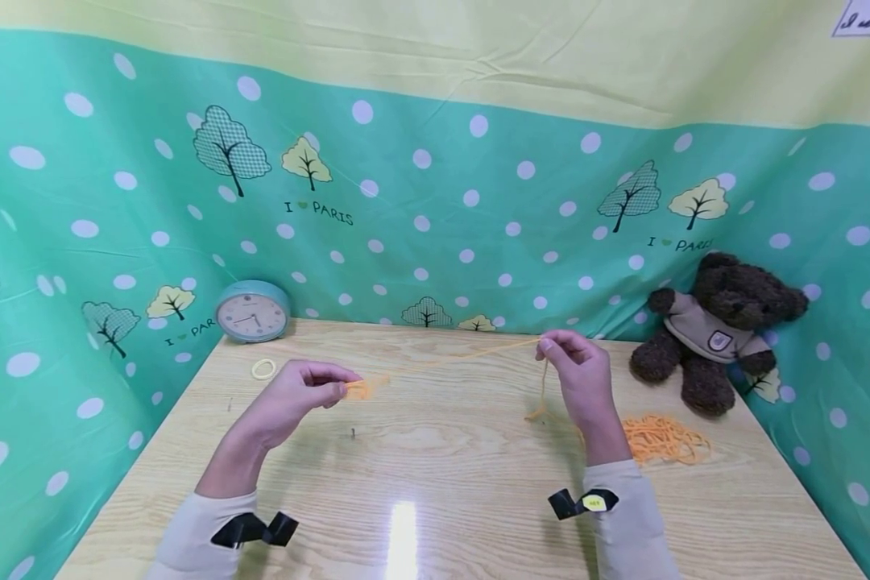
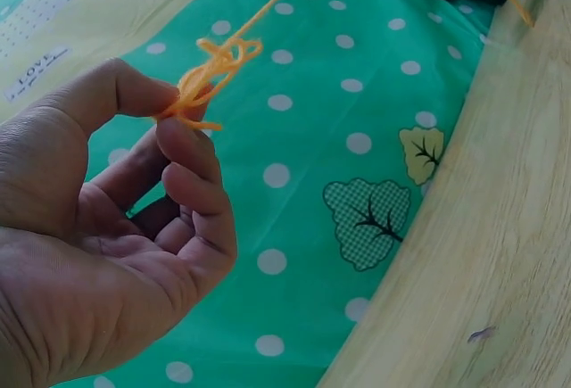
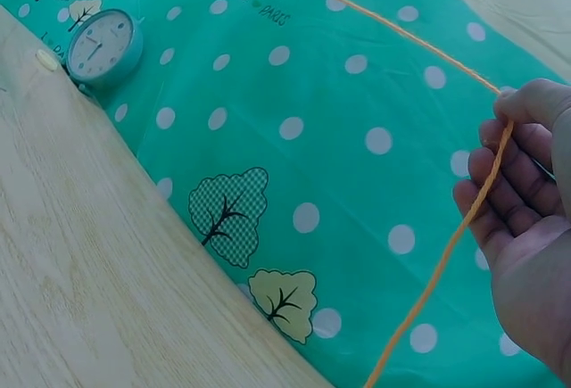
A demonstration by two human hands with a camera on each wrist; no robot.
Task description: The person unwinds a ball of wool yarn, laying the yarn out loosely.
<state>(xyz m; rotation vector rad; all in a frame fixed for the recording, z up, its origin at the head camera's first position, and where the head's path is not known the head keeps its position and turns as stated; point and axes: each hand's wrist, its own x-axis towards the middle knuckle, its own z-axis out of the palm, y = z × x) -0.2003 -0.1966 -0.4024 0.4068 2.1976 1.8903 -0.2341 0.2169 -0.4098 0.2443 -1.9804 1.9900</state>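
Observation:
My left hand (image 1: 297, 396) pinches a small looped bundle of orange yarn (image 2: 207, 80) between thumb and index finger, above the table's left half. From that bundle a single strand (image 3: 393, 27) runs across to my right hand (image 1: 580, 374), which pinches it between thumb and forefinger. Below the right fingers the yarn hangs down toward the table. A loose pile of the same orange yarn (image 1: 663, 439) lies on the table to the right of my right forearm.
A teal round clock (image 1: 252, 312) stands at the back left, with a pale ring (image 1: 263, 369) in front of it. A dark brown teddy bear (image 1: 725, 326) sits at the back right. A tiny dark piece (image 1: 353, 433) lies on the wooden table (image 1: 435, 475). Patterned green cloth (image 1: 420, 201) hangs behind.

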